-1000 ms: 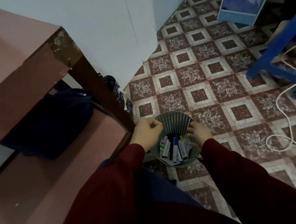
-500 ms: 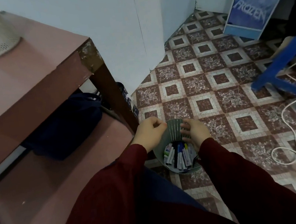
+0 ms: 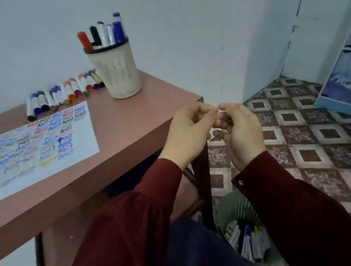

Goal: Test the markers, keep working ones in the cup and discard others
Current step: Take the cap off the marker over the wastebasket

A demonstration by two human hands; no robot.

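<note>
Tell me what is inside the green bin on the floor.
The bin holds a heap of markers, mostly white with blue, green and yellow bits. The right sleeve hides its right side, and the heap covers its bottom.

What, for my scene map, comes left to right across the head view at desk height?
Left to right: scribbled test sheet → cup → left hand → right hand → blue Frozen box.

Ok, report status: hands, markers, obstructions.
Left hand, right hand up, fingertips meeting, hold unclear. Cup on table holds markers; loose row beside it. Bin below holds discards. Nothing blocking.
</note>
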